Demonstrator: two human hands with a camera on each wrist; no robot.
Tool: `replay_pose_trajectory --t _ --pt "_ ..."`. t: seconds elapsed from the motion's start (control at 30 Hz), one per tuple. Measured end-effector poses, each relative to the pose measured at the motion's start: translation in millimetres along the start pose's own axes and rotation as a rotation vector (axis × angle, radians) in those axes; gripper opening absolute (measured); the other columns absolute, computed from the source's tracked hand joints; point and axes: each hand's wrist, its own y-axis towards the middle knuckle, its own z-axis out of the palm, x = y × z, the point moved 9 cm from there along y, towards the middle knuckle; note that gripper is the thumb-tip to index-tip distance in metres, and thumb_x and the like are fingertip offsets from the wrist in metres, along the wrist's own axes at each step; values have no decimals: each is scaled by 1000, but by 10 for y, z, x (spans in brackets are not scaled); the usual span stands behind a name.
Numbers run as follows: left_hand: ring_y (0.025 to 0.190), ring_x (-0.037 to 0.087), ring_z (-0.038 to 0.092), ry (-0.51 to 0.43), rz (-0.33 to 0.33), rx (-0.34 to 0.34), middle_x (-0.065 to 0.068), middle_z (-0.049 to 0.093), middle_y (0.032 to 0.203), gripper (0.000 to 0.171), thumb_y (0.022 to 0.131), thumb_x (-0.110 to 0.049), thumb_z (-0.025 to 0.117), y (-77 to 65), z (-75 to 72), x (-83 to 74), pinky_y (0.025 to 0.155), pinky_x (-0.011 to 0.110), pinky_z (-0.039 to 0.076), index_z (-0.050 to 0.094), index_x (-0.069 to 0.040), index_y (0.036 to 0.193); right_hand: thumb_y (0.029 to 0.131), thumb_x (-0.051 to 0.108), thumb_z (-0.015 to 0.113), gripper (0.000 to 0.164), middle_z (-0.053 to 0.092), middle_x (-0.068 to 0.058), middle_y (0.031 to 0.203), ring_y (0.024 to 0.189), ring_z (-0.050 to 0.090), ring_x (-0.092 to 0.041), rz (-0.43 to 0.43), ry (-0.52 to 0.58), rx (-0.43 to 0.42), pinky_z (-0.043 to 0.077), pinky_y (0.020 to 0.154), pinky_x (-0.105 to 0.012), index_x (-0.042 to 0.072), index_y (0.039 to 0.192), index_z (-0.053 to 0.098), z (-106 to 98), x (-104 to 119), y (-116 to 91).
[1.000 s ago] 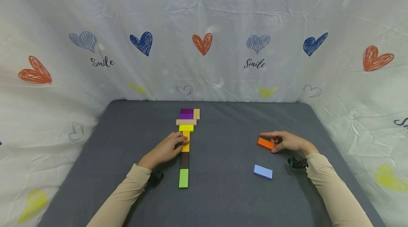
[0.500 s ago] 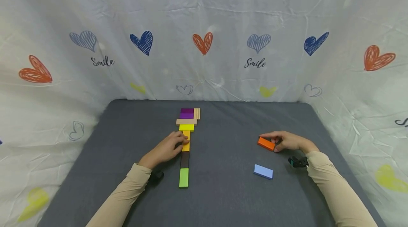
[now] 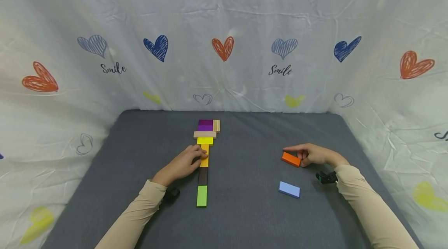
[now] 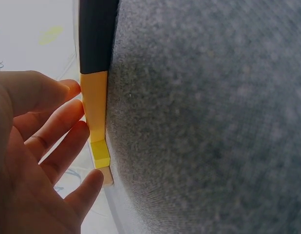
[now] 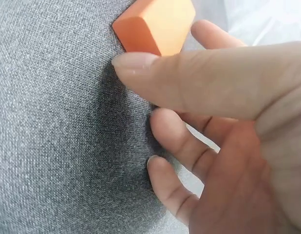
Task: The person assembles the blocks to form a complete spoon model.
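My left hand (image 3: 182,162) rests beside an amber block (image 3: 204,162), its fingertips right at the block's left side and top. The left wrist view has those fingers loosely bent, the thumb level with the others. This block is part of a straight column, between a yellow block (image 3: 205,140) and a dark brown block (image 3: 203,176). On the right, an orange block (image 3: 291,159) lies flat on the table. My right hand (image 3: 316,154) stays close to it, index finger stretched along its far side and thumb (image 5: 133,61) by its near end; the lower fingers bend loosely.
A light green block (image 3: 202,196) ends the column at the near side. Beyond the yellow one lie a tan block (image 3: 204,134), purple blocks (image 3: 205,126) and a striped piece (image 3: 216,125). A light blue block (image 3: 289,189) lies nearer than the orange one on the grey tabletop (image 3: 245,210).
The orange block has shifted very slightly left and nearer. My right index finger reaches a little farther left, and finger and thumb stand wider apart. My left hand keeps its place.
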Motion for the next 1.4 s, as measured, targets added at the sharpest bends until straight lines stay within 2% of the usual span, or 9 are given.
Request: replay_pose_trajectory --t 0.2,0.47,0.83,1.17,1.27,1.4 --pt "117 23 55 -7 -5 8 3 62 123 22 97 -9 59 12 5 -2 100 42 50 73 -12 114 80 -6 69 70 48 -10 99 81 40 -16 -2 -48 -42 38 67 -25 11 145 52 -9 -21 -24" --pt "115 23 54 -8 -6 15 3 61 122 22 98 -9 58 16 12 -4 98 41 50 72 -12 115 78 -7 66 71 48 -10 103 88 39 -22 31 -40 -40 36 71 -29 17 144 54 -5 -7 9" --pt "115 23 55 -2 -3 10 3 62 121 22 98 -9 58 20 7 -12 99 42 50 72 -12 114 77 8 79 69 51 -10 108 92 41 -21 -11 -51 -86 38 77 -25 13 142 56 -16 -3 -5" --pt "118 23 55 -3 -12 11 3 62 123 21 98 -10 58 3 9 -4 100 42 50 72 -12 113 75 12 81 67 56 -9 117 100 46 -20 42 -56 -138 42 85 -30 17 139 59 -8 -36 17" --pt "117 23 55 -5 -14 13 3 62 123 21 98 -9 58 4 14 -1 100 42 50 72 -12 114 75 14 83 67 57 -7 119 104 49 -21 51 -73 -150 44 89 -34 19 138 60 -4 5 63" --pt "117 23 54 -5 -12 9 3 61 122 21 98 -9 58 11 4 -6 101 42 50 72 -13 113 76 17 83 67 58 -6 121 109 52 -23 18 -83 -161 45 93 -38 18 139 59 9 148 189"
